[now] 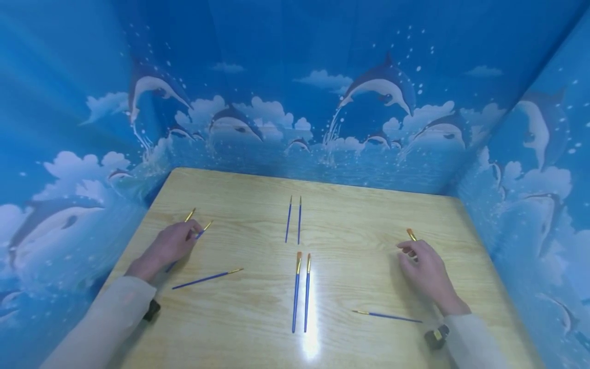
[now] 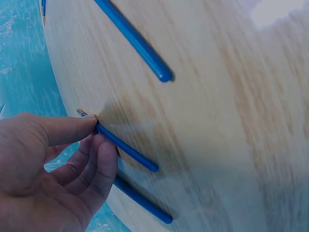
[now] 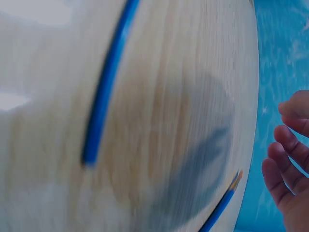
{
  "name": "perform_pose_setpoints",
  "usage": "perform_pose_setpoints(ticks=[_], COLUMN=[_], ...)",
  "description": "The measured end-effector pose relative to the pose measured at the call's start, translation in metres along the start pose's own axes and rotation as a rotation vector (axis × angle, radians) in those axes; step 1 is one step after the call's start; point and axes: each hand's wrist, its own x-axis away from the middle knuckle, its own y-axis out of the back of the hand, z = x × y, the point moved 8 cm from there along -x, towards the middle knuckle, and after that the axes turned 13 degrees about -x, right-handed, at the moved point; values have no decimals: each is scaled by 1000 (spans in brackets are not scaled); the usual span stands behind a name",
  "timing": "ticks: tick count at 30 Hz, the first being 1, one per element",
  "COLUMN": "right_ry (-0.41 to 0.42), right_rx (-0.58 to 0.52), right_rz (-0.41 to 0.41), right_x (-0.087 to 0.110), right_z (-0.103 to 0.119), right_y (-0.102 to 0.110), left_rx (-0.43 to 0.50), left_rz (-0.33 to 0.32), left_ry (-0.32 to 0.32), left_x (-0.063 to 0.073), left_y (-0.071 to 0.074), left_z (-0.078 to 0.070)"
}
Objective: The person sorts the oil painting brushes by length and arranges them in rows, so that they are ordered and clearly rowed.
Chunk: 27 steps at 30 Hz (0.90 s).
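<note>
My left hand (image 1: 171,243) is at the left of the table, pinching a thin blue paintbrush (image 2: 128,149) between thumb and fingers. Its bristle end (image 1: 209,224) shows past the fingertips. Under that hand lies a second blue-handled brush (image 2: 145,200), partly covered; a third brush (image 1: 207,278) lies nearer the front. On the right side, my right hand (image 1: 428,269) hovers over the table with fingers loosely bent and nothing between them. Beside it is an orange-tipped brush (image 1: 411,234), its handle hidden by the hand in the head view. Another thin brush (image 1: 392,316) lies in front of that hand.
Two thin brushes, one (image 1: 288,220) beside the other (image 1: 299,220), lie at the table's middle. Closer in are two larger orange-tipped brushes, a wide one (image 1: 296,292) and a narrower one (image 1: 307,292). Blue dolphin-print cloth (image 1: 286,66) surrounds the wooden table (image 1: 359,246).
</note>
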Motion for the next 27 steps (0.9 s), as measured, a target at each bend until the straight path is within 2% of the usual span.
perform_pose_setpoints(ticks=[3,8,11,21,27], right_ry=[-10,-92,-113,-167,-217], right_rx=[6,35,39,70,72], right_rz=[-18,3,18,13,65], right_x=[-3,-5,-7,-2,0], right_z=[-14,-41,-54,-78,-87], right_y=[8,15,19,25,23], left_rx=[-1,2,-4,-46,-44], left_rz=[10,9,-2,-53,-68], left_ry=[11,12,-1,-37,-77], left_x=[-1,-1,-1,0,3], left_y=[-1,-1,0,3,3], left_z=[1,1,1,1,-2])
